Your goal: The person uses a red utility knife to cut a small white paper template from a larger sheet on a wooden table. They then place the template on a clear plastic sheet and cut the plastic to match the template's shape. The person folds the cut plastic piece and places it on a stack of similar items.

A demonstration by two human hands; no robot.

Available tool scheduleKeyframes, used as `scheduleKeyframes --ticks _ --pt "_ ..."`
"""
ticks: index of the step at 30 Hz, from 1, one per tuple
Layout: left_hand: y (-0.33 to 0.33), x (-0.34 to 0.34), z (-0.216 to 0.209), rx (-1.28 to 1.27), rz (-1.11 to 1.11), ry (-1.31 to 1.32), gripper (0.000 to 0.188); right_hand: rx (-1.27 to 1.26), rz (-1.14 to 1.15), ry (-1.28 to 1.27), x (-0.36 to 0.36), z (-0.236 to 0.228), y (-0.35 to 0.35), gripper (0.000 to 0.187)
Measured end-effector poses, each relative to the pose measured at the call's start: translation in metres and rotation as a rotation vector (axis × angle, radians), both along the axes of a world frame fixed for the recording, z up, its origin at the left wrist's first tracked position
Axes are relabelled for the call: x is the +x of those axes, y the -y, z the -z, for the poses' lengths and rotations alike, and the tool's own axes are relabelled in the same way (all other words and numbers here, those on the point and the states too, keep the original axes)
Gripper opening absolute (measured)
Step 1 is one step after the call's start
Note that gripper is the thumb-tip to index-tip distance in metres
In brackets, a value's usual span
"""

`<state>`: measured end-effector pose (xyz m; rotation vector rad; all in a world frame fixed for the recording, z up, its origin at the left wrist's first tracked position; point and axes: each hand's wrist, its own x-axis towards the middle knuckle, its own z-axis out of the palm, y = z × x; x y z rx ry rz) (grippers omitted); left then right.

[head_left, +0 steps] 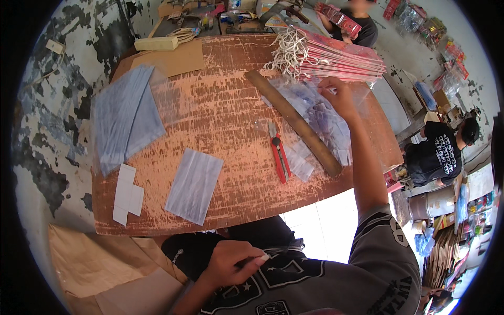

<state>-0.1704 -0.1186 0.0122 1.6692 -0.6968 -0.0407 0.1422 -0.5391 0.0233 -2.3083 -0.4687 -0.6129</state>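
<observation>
Reaching over transparent packets (331, 123), contents uncertain, is the right hand (338, 96).

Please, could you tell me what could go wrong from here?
1. The red utility knife lies loose near the clear plastic pieces; someone reaching there might be cut if its blade is out.
2. The tangled white cords lie close to the right hand and could snag it.
3. The pieces are heaped loosely, so a sweeping arm might scatter them.

workshop, scuffed worktable (231, 126), heaped plastic packets (328, 123), red cutter knife (277, 152), peeling wall (42, 152), hanging goods (412, 20), co-worker (438, 152)
</observation>
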Motion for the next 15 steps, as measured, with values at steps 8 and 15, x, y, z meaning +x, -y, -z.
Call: scheduleKeyframes --ticks 8,15 --pt "0.000 0.012 -0.003 -0.103 -0.156 -0.466 0.022 0.216 0.028 -0.071 -0.038 -0.013 -0.028 0.012" --pt "0.010 0.028 -0.004 -0.288 -0.156 -0.551 0.029 0.310 0.063 0.005 -0.084 -0.024 -0.074 0.015"
